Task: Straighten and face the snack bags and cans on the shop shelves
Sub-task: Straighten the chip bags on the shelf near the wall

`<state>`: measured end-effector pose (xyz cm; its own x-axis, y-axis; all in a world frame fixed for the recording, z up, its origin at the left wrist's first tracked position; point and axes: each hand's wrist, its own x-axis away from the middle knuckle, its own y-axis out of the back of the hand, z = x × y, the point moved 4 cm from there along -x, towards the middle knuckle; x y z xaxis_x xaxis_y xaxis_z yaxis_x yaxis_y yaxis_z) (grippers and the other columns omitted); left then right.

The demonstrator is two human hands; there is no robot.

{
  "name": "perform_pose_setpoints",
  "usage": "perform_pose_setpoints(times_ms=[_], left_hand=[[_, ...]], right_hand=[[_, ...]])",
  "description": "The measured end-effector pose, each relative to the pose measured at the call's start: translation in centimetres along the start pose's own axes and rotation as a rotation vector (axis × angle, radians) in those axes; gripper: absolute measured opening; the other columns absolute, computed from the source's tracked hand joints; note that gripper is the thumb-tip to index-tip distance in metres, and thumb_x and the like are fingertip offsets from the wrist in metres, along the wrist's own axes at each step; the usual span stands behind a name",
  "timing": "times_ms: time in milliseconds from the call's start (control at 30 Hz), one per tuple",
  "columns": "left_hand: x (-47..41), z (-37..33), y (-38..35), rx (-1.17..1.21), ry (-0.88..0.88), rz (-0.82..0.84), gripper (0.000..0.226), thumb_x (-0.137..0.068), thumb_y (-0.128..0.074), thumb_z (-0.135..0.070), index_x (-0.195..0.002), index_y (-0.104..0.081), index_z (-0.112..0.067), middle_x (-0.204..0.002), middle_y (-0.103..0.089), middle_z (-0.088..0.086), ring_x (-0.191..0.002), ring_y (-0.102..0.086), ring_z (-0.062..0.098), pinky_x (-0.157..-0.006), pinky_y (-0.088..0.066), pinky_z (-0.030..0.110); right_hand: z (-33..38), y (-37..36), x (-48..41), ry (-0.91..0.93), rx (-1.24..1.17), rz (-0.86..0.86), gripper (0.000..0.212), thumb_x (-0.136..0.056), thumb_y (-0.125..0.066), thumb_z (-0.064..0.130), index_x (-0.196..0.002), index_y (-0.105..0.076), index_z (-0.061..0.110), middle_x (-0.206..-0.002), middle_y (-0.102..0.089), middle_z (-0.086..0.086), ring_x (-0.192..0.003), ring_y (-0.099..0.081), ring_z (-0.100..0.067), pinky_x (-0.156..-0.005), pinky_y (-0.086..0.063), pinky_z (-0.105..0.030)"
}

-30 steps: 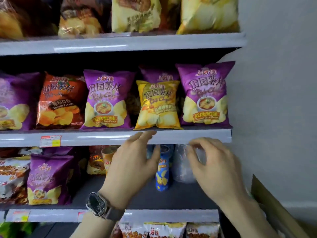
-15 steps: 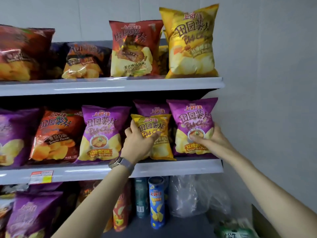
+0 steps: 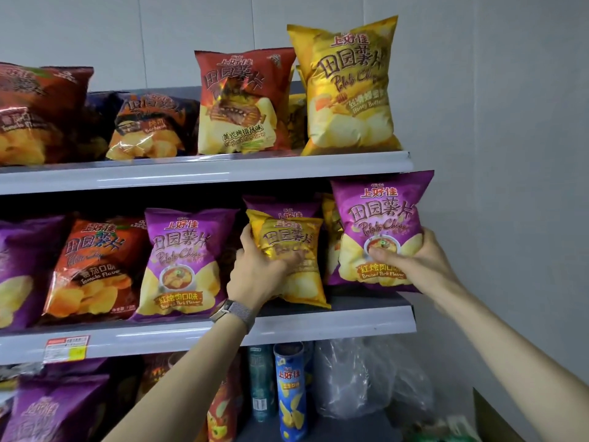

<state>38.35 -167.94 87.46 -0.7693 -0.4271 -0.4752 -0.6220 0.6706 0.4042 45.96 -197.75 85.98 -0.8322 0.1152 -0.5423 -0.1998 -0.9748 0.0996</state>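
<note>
1. At centre right of the frame, on the middle shelf (image 3: 318, 325), our left hand (image 3: 255, 277) grips the yellow bag (image 3: 298, 247), with fingers wrapped on its left edge and thumb across the front. Our right hand (image 3: 414, 264) holds the purple bag (image 3: 379, 215) low on its right side, thumb pressed on the front and fingers behind.
2. The purple bag stands at the shelf's right end, and we cannot tell whether its base rests on the shelf. We judge that a loose release could let it tip off the front lip or the open side.
3. The yellow bag leans, top tilted left. A hard squeeze could crush the chips, and a pull may drag the rear bag (image 3: 280, 205) forward with it.
4. Middle shelf count: five front bags — three purple, one orange, one yellow — plus at least two partly hidden behind.
5. Top shelf (image 3: 223, 170), upper half of the frame: four front bags, with more behind the right-hand yellow one.
6. Lower centre: three cans (image 3: 290, 390) show plainly. Others may hide behind our arm.
</note>
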Motion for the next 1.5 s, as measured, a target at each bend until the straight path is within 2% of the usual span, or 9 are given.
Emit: perform_pose_setpoints(times_ms=[133,333,467,700,933,1100,1233,1400,1500], left_hand=[[-0.1,-1.0,0.0,-0.148,-0.044,-0.039,0.125,-0.069,-0.077,-0.076,-0.164,-0.011,-0.030,-0.153,-0.048,0.012,-0.133,-0.054,0.041,-0.106,-0.046,0.051],[-0.6,-0.2,-0.6,0.087,0.043,0.100,0.114,-0.044,-0.081,-0.078,-0.139,-0.046,-0.024,-0.132,-0.060,0.004,-0.120,-0.061,0.027,-0.104,-0.053,0.050],[-0.3,0.3,-0.7,0.356,0.106,0.141,0.114,-0.045,-0.099,-0.057,-0.134,-0.035,-0.026,-0.120,-0.069,-0.001,-0.103,-0.073,0.022,-0.093,-0.062,0.047],[1.1,1.0,3.9,0.370,0.064,0.016,0.108,-0.053,-0.099,-0.058,-0.135,-0.035,-0.027,-0.113,-0.071,-0.004,-0.098,-0.074,0.023,-0.093,-0.060,0.050],[5.3,2.9,7.4,0.558,0.086,0.031,0.100,-0.056,-0.102,-0.033,-0.135,-0.042,-0.022,-0.105,-0.079,0.003,-0.085,-0.080,0.019,-0.083,-0.063,0.045],[6.2,3.3,8.7,0.604,0.051,0.007,0.091,-0.058,-0.099,-0.033,-0.132,-0.045,-0.025,-0.104,-0.079,0.000,-0.084,-0.080,0.017,-0.070,-0.062,0.034],[6.4,2.6,8.1,0.595,0.003,0.054,0.094,-0.062,-0.093,-0.030,-0.139,-0.041,-0.024,-0.094,-0.081,-0.008,-0.085,-0.080,0.016,-0.070,-0.063,0.030],[6.3,1.0,6.0,0.573,-0.026,0.123,0.087,-0.067,-0.095,-0.029,-0.136,-0.042,-0.026,-0.106,-0.080,-0.001,-0.092,-0.080,0.019,-0.080,-0.064,0.039],[5.9,-0.5,4.5,0.548,-0.068,0.135,0.085,-0.066,-0.095,-0.036,-0.132,-0.043,-0.030,-0.102,-0.079,-0.009,-0.088,-0.078,0.009,-0.077,-0.063,0.030]], right_hand=[[-0.1,0.3,0.2,0.003,0.026,-0.008,0.108,-0.044,-0.097,0.059,-0.134,-0.045,0.028,-0.116,-0.069,0.010,-0.102,-0.071,-0.013,-0.086,-0.061,-0.037],[-1.1,-1.5,0.5,-0.004,0.059,0.033,0.126,-0.033,-0.097,0.073,-0.139,-0.041,0.034,-0.120,-0.071,0.012,-0.104,-0.072,-0.014,-0.092,-0.061,-0.046],[-0.9,-1.7,0.4,0.006,0.061,0.036,0.128,-0.032,-0.096,0.073,-0.140,-0.040,0.032,-0.119,-0.070,0.011,-0.103,-0.071,-0.013,-0.092,-0.061,-0.045],[-0.2,-2.8,0.3,-0.023,0.045,0.045,0.123,-0.033,-0.095,0.075,-0.136,-0.044,0.033,-0.119,-0.071,0.010,-0.102,-0.072,-0.015,-0.091,-0.062,-0.045],[1.5,-10.2,2.1,-0.003,0.100,0.164,0.124,-0.040,-0.093,0.075,-0.144,-0.041,0.031,-0.117,-0.070,0.011,-0.098,-0.069,-0.012,-0.088,-0.059,-0.040],[2.9,-14.6,2.7,0.005,0.076,0.250,0.105,-0.065,-0.096,0.047,-0.150,-0.039,0.024,-0.104,-0.062,0.016,-0.089,-0.061,-0.004,-0.072,-0.047,-0.026],[2.6,-15.3,2.9,-0.040,-0.005,0.331,0.086,-0.066,-0.095,0.047,-0.133,-0.042,0.037,-0.116,-0.068,0.010,-0.101,-0.066,-0.007,-0.090,-0.057,-0.037],[2.8,-13.1,3.2,0.004,0.209,0.421,0.096,-0.082,-0.071,0.062,-0.158,-0.019,0.033,-0.144,-0.054,0.002,-0.127,-0.058,-0.021,-0.100,-0.050,-0.037],[2.7,-10.0,3.1,-0.030,0.161,0.288,0.082,-0.090,-0.045,0.082,-0.155,-0.033,0.034,-0.142,-0.054,0.009,-0.134,-0.053,-0.023,-0.107,-0.042,-0.039]])
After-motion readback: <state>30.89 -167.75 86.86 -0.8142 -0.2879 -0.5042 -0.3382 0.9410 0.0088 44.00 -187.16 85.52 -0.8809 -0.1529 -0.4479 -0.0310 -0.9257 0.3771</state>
